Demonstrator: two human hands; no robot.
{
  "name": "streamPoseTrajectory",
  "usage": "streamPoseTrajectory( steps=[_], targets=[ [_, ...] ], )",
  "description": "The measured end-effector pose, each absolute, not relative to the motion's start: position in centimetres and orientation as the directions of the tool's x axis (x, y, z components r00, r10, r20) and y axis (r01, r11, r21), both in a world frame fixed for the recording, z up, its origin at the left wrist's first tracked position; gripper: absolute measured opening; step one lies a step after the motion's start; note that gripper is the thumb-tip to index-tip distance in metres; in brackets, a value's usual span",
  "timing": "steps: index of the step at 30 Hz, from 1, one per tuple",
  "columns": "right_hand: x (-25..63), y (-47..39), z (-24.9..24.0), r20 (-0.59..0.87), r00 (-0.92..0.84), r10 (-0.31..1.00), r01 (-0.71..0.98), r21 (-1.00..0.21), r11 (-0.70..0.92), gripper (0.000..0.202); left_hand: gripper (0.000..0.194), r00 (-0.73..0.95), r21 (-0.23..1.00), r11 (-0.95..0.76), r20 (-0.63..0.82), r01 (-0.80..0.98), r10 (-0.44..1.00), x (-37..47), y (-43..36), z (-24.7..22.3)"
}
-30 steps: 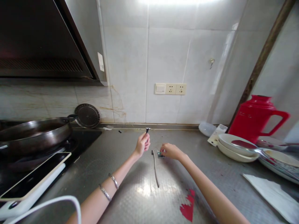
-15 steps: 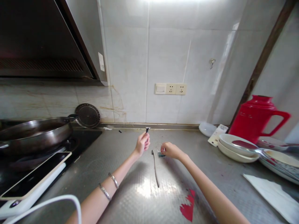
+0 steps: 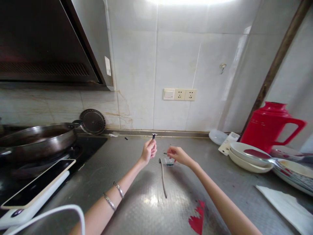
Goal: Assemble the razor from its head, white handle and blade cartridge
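My left hand (image 3: 149, 151) is closed round a small razor (image 3: 153, 136), dark-handled, its head pointing up. To the right, my right hand (image 3: 178, 154) has its fingers pinched on a small dark thin piece (image 3: 165, 153) whose tip sticks out to the left. Just below those fingers a small clear box (image 3: 169, 162) with dark strips inside lies on the metal counter. Left of the box lies a thin grey-brown stick (image 3: 163, 179) with a small head at its upper end.
Torn red paper (image 3: 197, 218) lies near the front. At left are a pan (image 3: 36, 142), a phone (image 3: 39, 182) and a white cable (image 3: 61, 207). At right stand a red jug (image 3: 267, 125), stacked bowls (image 3: 246, 161) and a white sheet (image 3: 286, 205).
My right hand has lifted slightly from the clear box, which now shows more fully, and a dark thin piece shows at its fingertips. My left hand stays in place with the razor.
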State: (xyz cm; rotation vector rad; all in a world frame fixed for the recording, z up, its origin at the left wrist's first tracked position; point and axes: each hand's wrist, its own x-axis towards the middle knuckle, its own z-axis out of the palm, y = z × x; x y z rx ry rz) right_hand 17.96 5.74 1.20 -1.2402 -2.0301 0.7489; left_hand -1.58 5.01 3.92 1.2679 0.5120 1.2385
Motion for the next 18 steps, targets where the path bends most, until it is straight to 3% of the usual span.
streamPoseTrajectory(
  steps=[7,18],
  targets=[
    [17.5,5.5,1.8,0.237,-0.321,0.917,0.45,-0.814,0.368,0.02,0.038,0.326,0.895,-0.178,0.326,-0.41,0.888,-1.7,5.0,4.1],
    [16.2,5.7,5.2,0.416,-0.308,0.856,0.407,-0.756,0.513,0.023,0.031,0.15,0.877,-0.347,0.412,-0.333,0.899,-2.1,5.4,4.4]
  ],
)
